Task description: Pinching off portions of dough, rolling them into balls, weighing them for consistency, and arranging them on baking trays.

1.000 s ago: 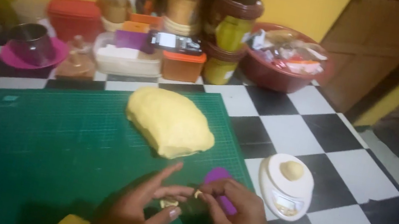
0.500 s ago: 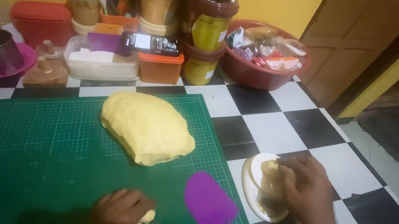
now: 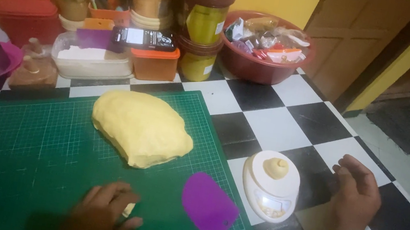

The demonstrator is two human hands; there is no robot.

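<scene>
Dough (image 3: 127,209), a small pale piece, lies on the green cutting mat (image 3: 1,157) under the left hand (image 3: 100,217), whose fingers curl over it. Just beside sits a purple scraper (image 3: 208,205). The right hand (image 3: 357,192), fingers loosely apart and empty, hovers near a white scale (image 3: 268,191) holding a dough ball (image 3: 278,167). A large dough mass (image 3: 141,127) rests farther up the mat.

My left grip (image 3: 100,217) on green mat (image 3: 12,154): rubbery, matt, thin printed grid lines. Small dough bit (image 3: 128,209) under it: soft. Big dough lump (image 3: 141,127): yellow, smooth, dull. Purple scraper (image 3: 208,205): plastic, smooth, slight shine. Little scale (image 3: 269,191): white plastic, glossy. Bench (image 3: 281,126): black and white squares, smooth, bit shiny. Red bowl (image 3: 247,66): shiny plastic.
</scene>
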